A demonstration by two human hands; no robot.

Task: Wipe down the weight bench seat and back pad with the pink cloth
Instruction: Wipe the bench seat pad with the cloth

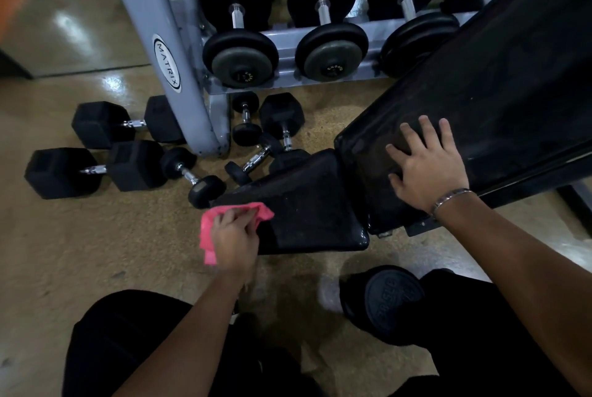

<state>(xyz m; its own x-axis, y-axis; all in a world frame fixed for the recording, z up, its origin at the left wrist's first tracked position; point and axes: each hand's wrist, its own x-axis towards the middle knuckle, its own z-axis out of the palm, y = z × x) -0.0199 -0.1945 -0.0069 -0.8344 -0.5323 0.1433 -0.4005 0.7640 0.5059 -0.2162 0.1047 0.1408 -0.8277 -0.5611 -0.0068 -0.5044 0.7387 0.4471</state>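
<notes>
The black weight bench seat (307,204) lies in the middle of the view, with the long black back pad (499,82) rising from it to the upper right. My left hand (235,241) grips the bunched pink cloth (207,230) against the seat's near left corner. My right hand (426,169) rests flat with fingers spread on the lower end of the back pad. A metal bracelet sits on that wrist.
A grey dumbbell rack (160,44) holding round dumbbells (240,54) stands behind the bench. Several hex and small dumbbells (96,169) lie on the tan floor to the left. A round dumbbell (390,297) sits by my legs below the seat.
</notes>
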